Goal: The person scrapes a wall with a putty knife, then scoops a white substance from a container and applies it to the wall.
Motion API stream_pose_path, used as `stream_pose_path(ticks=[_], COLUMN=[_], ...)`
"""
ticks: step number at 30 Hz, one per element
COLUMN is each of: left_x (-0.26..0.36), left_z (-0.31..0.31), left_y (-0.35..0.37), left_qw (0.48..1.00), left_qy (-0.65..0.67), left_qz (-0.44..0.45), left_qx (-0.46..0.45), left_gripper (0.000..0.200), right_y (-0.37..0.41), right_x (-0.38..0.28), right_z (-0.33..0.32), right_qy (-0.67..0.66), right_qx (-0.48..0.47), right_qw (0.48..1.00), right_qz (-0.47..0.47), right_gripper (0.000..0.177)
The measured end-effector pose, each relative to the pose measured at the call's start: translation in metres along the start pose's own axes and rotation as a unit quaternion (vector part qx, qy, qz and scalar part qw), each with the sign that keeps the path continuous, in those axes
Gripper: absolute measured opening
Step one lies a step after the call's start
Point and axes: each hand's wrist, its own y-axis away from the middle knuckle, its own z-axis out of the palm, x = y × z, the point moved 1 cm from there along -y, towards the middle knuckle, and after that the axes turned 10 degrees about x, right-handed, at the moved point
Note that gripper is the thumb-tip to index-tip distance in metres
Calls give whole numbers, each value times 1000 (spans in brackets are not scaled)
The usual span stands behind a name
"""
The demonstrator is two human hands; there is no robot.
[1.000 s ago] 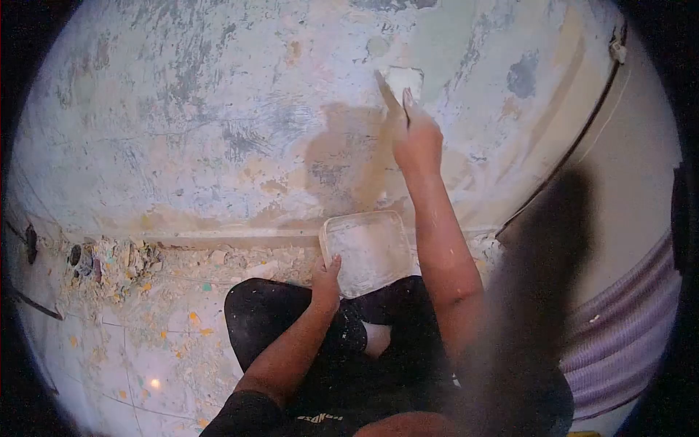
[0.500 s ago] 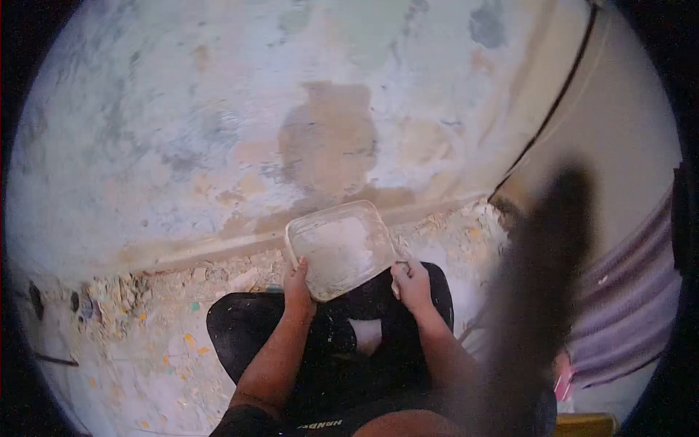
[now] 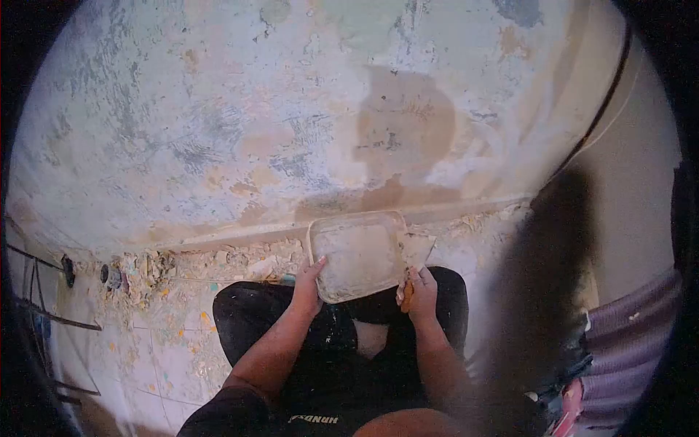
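Observation:
A shallow rectangular tray [image 3: 358, 256] with rounded corners, its inside smeared pale, is held over my lap. My left hand [image 3: 309, 285] grips its left edge, thumb on the rim. At the tray's right side, my right hand [image 3: 420, 290] is closed around the brown handle [image 3: 407, 297] of a putty knife. The knife's flat pale blade [image 3: 419, 249] points up toward the wall, beside the tray's right rim.
Ahead stands a patchy, scraped wall [image 3: 291, 131] bearing a head-shaped shadow. Peeled flakes [image 3: 149, 280] line its base. Dark metal bars [image 3: 54, 317] are at the left, a striped purple cloth [image 3: 633, 339] at the right. A dark blurred shape crosses the right side.
The view has shifted, and the wall shadow now lies farther right. My right hand has turned, so the knife's handle and blade show beside the tray. My left hand still holds the tray.

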Motion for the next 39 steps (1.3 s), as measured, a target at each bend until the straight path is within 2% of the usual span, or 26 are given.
stream_pose_path(ticks=[4, 6, 8, 10, 12, 14, 15, 18, 21, 24, 27, 32, 36, 39], left_x=[-4, -3, 2, -4, -9, -10, -13, -20, -21, -15, -5, -2, -6, -5], left_z=[2, 6, 12, 6, -1, -4, -7, -15, -15, -7, 3, 7, 0, 3], left_y=[-4, -4, 4, -1, -8, -11, -14, -21, -21, -12, -3, 1, -5, -3], left_qw=[1000, 1000, 999, 1000, 1000, 1000, 1000, 1000, 999, 1000, 998, 1000, 999, 1000], left_qy=[-4, -5, -3, 4, 10, -23, -24, -19, -34, -24, 6, -7, -13, -7], left_qz=[0, 0, -5, 3, 9, -7, -5, -11, -16, 10, -43, -3, -28, 4], left_qx=[-5, -8, 32, 16, 2, -9, -5, -17, 8, 3, 38, 24, 11, -6], left_gripper=[54, 55, 44, 44, 45, 60, 60, 59, 58, 55, 45, 43, 45, 48], right_y=[-8, -11, -13, -15, -14, -13, -13, -10, -12, -11, -14, -17, -17, -13], right_x=[7, 10, 16, 19, 18, 16, 15, 15, 16, 15, 17, 24, 22, 17], right_z=[-3, -5, -7, -8, -11, -12, -11, -5, -8, -3, -4, -6, -4, 1], right_qy=[-15, 39, 41, 44, 72, 113, 155, 144, 187, 165, 202, 269, 309, 315], right_qx=[-27, -27, -27, -26, -80, -81, -82, -68, -82, -83, -88, -110, -138, -128], right_qw=[1000, 999, 999, 998, 994, 990, 984, 986, 978, 982, 974, 956, 941, 940], right_qz=[1, -13, 10, 34, 27, 33, 36, 44, 53, 45, 50, 37, 8, 37], right_gripper=[20, 22, 21, 20, 21, 21, 21, 23, 24, 24, 25, 26, 28, 29])
